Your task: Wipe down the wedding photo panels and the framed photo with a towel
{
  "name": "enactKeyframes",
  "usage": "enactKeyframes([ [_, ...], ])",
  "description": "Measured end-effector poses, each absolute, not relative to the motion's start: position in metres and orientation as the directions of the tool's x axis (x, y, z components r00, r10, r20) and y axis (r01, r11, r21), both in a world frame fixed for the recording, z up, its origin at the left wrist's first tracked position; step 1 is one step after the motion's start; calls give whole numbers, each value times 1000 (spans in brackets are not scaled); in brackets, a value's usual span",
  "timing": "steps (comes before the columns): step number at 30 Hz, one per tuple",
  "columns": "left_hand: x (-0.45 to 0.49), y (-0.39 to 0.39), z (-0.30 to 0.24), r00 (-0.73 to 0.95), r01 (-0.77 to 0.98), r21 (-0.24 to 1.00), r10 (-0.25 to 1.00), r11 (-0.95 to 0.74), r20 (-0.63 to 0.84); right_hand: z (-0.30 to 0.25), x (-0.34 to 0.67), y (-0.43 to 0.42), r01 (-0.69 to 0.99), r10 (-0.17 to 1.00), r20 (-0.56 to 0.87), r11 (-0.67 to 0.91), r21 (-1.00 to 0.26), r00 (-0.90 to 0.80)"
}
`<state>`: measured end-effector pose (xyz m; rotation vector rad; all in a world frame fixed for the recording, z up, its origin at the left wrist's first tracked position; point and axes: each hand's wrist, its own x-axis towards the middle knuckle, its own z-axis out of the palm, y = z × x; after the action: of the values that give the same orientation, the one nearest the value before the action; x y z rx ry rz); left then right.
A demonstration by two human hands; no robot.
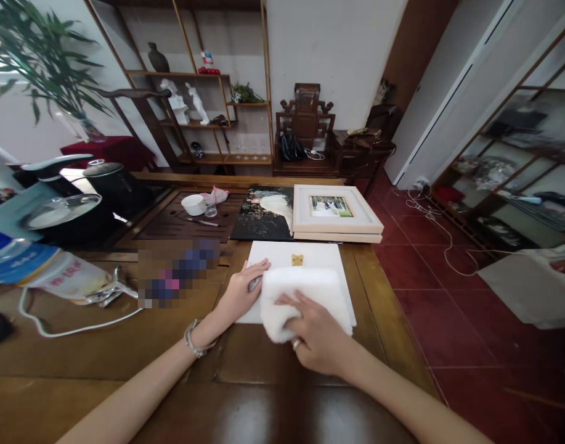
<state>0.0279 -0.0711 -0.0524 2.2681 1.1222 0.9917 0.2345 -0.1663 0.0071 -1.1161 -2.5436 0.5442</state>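
Observation:
A white fluffy cloth [305, 290] lies over the lower part of a white board [268, 251] on the wooden table. My right hand [317, 330] grips the cloth from above, with some fingers bent into it and a ring on one. My left hand [243, 287] rests on the board's left side, fingers stretched out, beside the cloth's edge. A small gold-coloured hanger plate [297, 259] sits on the board just above the cloth. The cloth hides much of the board's lower half.
Beyond the board lie stacked framed photos [337, 213] and a dark picture panel [264, 213]. A white bowl [194, 204] stands on the slatted tea tray [166, 219]. At left are a black pot [69, 216], a kettle [111, 185], a plastic package [55, 265] and a white cable [79, 332].

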Motion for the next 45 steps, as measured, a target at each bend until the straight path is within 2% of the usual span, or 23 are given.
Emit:
enactKeyframes([
  [6, 31, -71, -55, 391, 506, 630, 808, -589, 442, 3, 252, -109, 744, 836, 231, 548, -383, -497],
  [11, 31, -70, -55, 389, 501, 633, 807, -590, 444, -5, 252, -83, 781, 834, 242, 550, -297, -496],
  [15, 30, -70, -55, 395, 499, 627, 801, -598, 450, 0, 241, -109, 767, 809, 167, 587, -259, -563],
  [19, 30, -71, -54, 393, 494, 633, 803, -596, 449, 20, 226, -151, 729, 769, 56, 625, -279, -637],
  [23, 29, -71, -52, 407, 525, 615, 808, -588, 426, 30, 218, -170, 690, 729, 14, 654, -310, -685],
  [26, 28, -71, -51, 418, 537, 596, 802, -597, 427, 25, 223, -158, 709, 763, 45, 618, -340, -644],
  [30, 28, -70, -53, 424, 545, 589, 802, -597, 420, 6, 241, -123, 793, 861, 170, 508, -337, -479],
  [33, 28, -69, -57, 436, 555, 589, 808, -588, 395, -3, 249, -107, 812, 866, 248, 496, -309, -434],
  [37, 27, -67, -61, 454, 560, 579, 804, -592, 384, 5, 238, -122, 775, 825, 155, 563, -285, -543],
  [42, 24, -67, -63, 465, 534, 595, 797, -600, 386, 27, 220, -162, 629, 678, 55, 706, -325, -733],
  [45, 23, -67, -63, 460, 518, 611, 798, -598, 390, 28, 224, -161, 628, 684, 47, 693, -354, -728],
])
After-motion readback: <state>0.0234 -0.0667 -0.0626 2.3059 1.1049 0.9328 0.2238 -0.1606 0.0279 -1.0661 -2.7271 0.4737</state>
